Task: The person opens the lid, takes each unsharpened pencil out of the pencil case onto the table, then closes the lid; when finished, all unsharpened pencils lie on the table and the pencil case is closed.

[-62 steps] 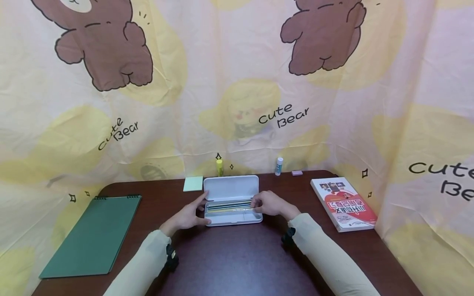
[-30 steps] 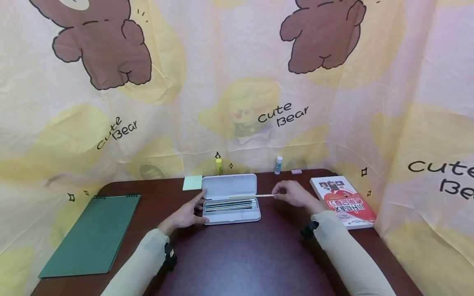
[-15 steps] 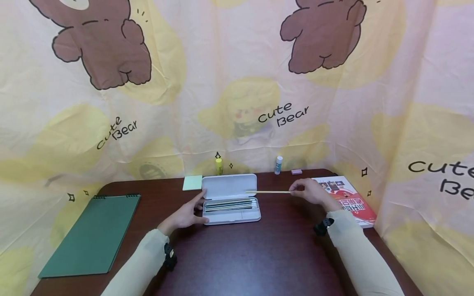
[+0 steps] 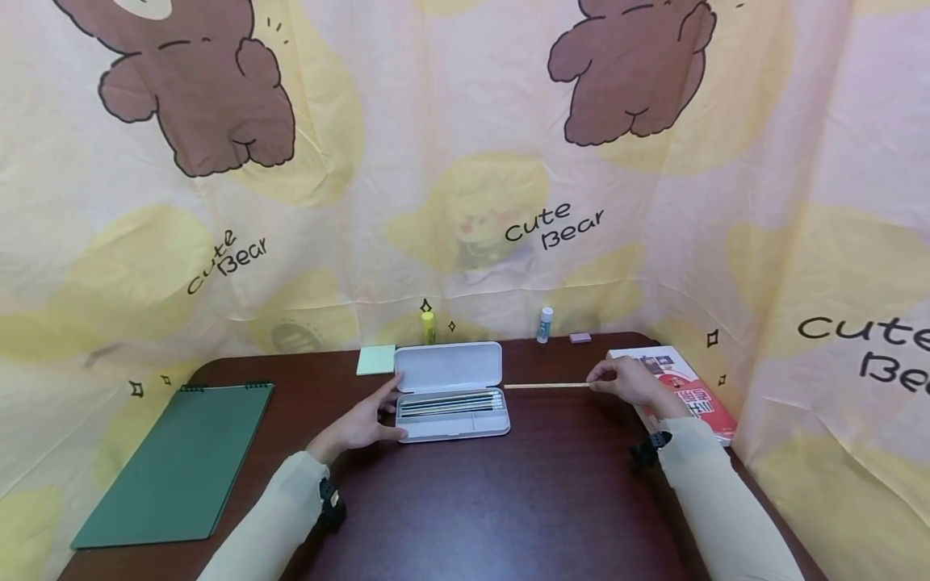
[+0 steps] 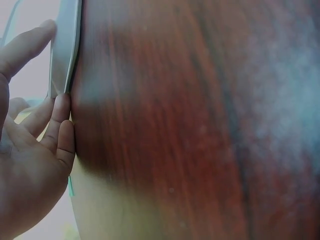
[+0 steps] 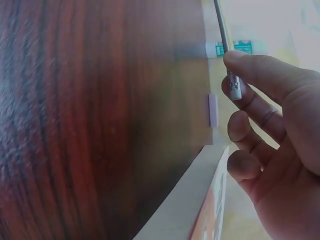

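Note:
A white pencil case (image 4: 454,428) lies open on the table, its lid tilted back; several pencils (image 4: 450,403) lie in its rear compartment. My left hand (image 4: 361,421) holds the case's left end, thumb at the front corner and fingers up by the lid. In the left wrist view, the left hand (image 5: 37,135) has its fingertips against the case wall (image 5: 65,45). My right hand (image 4: 626,381) pinches a single pencil (image 4: 545,386) by its eraser end, right of the case. The right wrist view shows that pencil (image 6: 221,20) between thumb and index finger, white eraser toward the palm.
Behind the case stand a yellow highlighter (image 4: 429,328) and a glue stick (image 4: 544,325), with a purple eraser (image 4: 580,338) farther right. Pale green sticky notes (image 4: 375,360) lie at back left. A green spiral pad (image 4: 174,468) is left; a book (image 4: 708,411) lies partly behind the right hand.
My right hand has taken a pencil out of the case and carried it rightward, toward the book. The left hand has stayed at the case's left end.

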Available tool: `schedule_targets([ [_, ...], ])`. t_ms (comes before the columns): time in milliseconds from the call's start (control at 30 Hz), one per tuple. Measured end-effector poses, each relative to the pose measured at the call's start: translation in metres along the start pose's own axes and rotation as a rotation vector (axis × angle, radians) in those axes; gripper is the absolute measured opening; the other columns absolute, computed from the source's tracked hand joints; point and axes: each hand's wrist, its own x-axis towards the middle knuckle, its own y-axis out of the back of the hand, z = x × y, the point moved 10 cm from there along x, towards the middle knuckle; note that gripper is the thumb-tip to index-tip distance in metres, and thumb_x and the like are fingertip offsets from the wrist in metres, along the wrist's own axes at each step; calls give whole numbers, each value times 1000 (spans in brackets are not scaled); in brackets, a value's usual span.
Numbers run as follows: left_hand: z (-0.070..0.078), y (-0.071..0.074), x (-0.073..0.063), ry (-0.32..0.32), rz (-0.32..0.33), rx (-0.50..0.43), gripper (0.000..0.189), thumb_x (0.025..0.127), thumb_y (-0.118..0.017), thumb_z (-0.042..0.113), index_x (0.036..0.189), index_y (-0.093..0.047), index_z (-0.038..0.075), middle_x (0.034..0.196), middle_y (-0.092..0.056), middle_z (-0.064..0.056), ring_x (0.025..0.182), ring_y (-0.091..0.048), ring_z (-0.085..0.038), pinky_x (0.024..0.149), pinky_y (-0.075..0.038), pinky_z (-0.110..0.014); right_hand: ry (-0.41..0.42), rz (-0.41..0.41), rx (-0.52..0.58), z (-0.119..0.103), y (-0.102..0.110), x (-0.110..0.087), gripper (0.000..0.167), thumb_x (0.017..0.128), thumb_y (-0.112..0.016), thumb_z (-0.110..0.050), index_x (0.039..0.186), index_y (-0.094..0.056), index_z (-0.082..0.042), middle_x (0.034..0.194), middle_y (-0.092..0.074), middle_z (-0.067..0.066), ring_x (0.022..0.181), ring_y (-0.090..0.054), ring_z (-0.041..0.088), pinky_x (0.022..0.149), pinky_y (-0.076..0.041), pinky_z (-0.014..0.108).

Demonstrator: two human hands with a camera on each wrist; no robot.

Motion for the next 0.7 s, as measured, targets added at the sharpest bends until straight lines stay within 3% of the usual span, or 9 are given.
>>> schedule_targets([
  [567,-2,0,0,-12,-2,-2,109,80,-85,26,161,-14,29,147,-51,-12,125,-52,-28,107,-40,-51,-34,-28,-38,9,-19,13,5,92,-71,-16,94,-76,-15,92,-70,2,86,-54,21,80,-39,37],
  [700,-2,1,0,-18,3,-7,109,79,-86,26,161,-15,28,147,-52,-13,124,-52,-28,106,-40,-51,-59,-37,-33,13,-22,14,5,90,-73,-15,93,-76,-16,96,-66,5,89,-54,23,83,-39,39],
])
